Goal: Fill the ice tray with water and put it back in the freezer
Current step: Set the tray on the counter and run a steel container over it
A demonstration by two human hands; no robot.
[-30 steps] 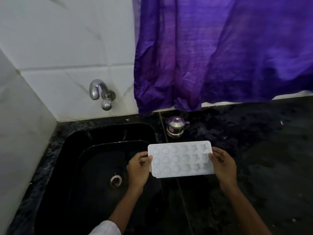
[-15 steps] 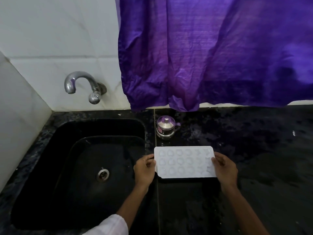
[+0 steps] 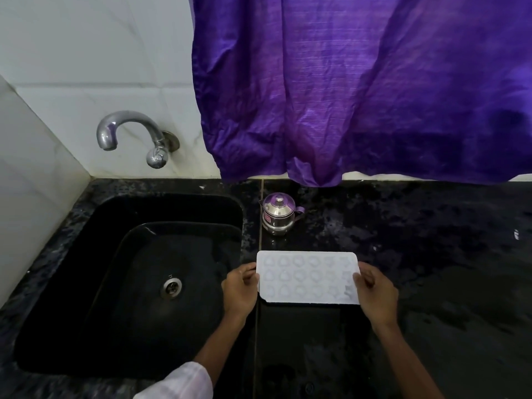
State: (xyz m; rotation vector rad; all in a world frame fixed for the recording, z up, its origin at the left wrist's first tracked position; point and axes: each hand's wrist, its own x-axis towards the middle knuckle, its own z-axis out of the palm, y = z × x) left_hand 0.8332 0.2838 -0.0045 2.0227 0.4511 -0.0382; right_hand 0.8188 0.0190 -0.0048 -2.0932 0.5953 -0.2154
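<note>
Ice tray (image 3: 308, 277): flat white dimpled rectangle, rounded corners

From your tray (image 3: 308, 279), the small steel pot (image 3: 278, 214) stands close at twelve o'clock. The counter (image 3: 446, 269) lies open at three, the sink (image 3: 86, 254) at nine, its tap (image 3: 126, 131) at ten.
</note>
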